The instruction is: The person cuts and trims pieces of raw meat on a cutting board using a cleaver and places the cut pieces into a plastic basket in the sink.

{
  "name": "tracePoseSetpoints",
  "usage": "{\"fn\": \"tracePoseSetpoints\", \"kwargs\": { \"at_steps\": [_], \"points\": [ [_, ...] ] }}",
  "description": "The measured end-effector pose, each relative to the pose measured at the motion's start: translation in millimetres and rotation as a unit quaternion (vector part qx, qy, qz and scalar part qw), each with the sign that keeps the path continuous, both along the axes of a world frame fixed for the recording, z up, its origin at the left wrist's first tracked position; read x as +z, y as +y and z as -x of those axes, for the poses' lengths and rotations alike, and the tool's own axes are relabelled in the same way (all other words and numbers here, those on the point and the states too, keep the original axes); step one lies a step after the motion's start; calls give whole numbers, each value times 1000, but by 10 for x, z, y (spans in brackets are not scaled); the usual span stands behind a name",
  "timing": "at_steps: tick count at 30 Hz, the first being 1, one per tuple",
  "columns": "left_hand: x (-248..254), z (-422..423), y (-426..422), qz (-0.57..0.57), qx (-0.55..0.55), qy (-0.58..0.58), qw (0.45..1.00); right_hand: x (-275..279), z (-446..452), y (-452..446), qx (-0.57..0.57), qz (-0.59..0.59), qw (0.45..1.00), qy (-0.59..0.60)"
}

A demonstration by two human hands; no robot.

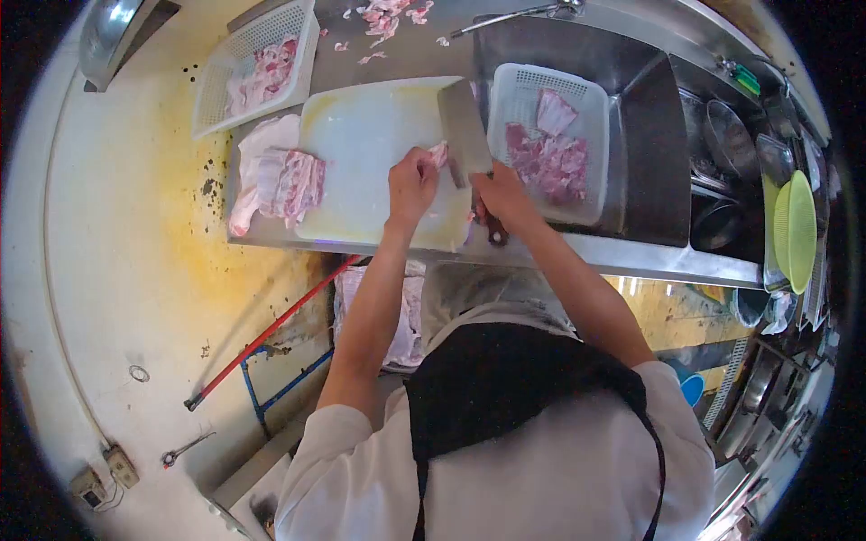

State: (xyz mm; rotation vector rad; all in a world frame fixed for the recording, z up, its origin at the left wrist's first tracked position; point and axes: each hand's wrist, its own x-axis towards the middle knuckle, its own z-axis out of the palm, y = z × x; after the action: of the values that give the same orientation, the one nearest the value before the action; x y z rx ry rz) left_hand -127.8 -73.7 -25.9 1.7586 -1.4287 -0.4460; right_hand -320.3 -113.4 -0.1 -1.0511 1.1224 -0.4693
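My right hand (502,193) is wrapped round the handle of a broad cleaver (465,124), its blade upright over the right side of the white cutting board (370,122). Just left of the blade, my left hand (413,187) is closed on a small piece of meat (438,155), with the fingers partly hiding it. Raw ribs (290,185) lie at the board's left edge, on the steel counter. Right of the cleaver, a white perforated basket (595,99) in the sink holds cut meat pieces (559,167).
Another white basket (213,90) with meat stands at the back left by the wall. Meat scraps (383,18) lie on the counter behind the board. A faucet (514,16) reaches over the sink (645,144). Under the counter hang more slabs of meat (410,311) near a red pole (271,334).
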Motion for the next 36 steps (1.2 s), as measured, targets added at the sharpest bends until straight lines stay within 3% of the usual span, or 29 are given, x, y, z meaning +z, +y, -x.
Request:
{"fn": "tracePoseSetpoints", "kwargs": {
  "at_steps": [1, 8, 10, 12, 14, 17, 20, 23, 26, 29, 31, 35, 36],
  "points": [
    [-50, -17, -12, 5, 4, 3, 1000, 18, 54, 84, 3, -41, 999, -14],
    [-105, -139, -10, -46, -31, -17, 998, -45, -93, -32, -14, -44, 999, -16],
    [-113, -121, -3, -31, -13, 42, 999, 27, -169, -46, -42, -68, 997, -12],
    [-104, -121, -21, -53, 9, 151, 987, 49, -80, 76, 7, -54, 998, -19],
    [-34, -159, -30, -114, 38, 304, 945, 54, 59, 254, 45, -60, 997, -28],
    [83, -246, -41, -143, 40, 400, 904, 100, 318, 490, 87, -92, 992, -28],
    [81, -395, -214, -226, 67, 199, 951, 344, 632, 544, 115, -94, 989, 0],
    [198, -227, -397, -206, 25, -170, 963, 477, 751, 519, 96, -34, 995, 5],
    [164, -157, -446, -263, -12, -148, 953, 420, 585, 396, 70, 66, 995, 13],
    [35, -321, -443, -280, -93, 17, 955, 287, 215, 186, 46, 93, 995, -10],
    [-96, -438, -325, -229, -117, 12, 966, 82, -69, 51, 14, 128, 991, -41],
    [-95, -391, -180, -160, -103, 92, 977, 3, -439, -155, -10, 140, 990, 4],
    [-114, -405, -180, -152, -100, 61, 981, -169, -534, -153, -12, 162, 986, 24]
  ]
}}
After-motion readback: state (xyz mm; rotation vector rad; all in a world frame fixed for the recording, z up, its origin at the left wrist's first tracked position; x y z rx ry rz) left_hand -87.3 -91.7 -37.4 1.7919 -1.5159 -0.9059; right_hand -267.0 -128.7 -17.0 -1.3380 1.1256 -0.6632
